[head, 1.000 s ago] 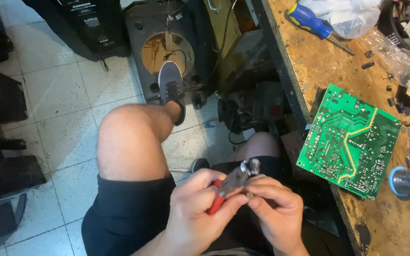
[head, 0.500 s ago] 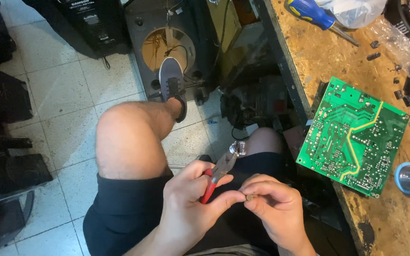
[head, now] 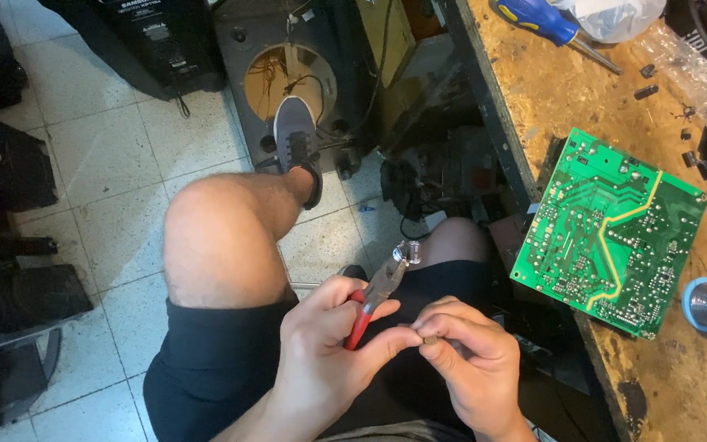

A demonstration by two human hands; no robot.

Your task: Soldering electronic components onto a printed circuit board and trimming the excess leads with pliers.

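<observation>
From the head view I see my left hand (head: 329, 344) grasping red-handled pliers (head: 376, 296), jaws pointing toward one o'clock. My right hand (head: 468, 360) pinches a tiny part (head: 429, 336), touching my left thumb. A green circuit board (head: 611, 221) lies at three o'clock.

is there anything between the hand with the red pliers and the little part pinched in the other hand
Nothing visible. The left hand holds the red-handled pliers, nose pointing up and away. Its thumb reaches right up to the small part pinched in the right hand fingers.
</observation>
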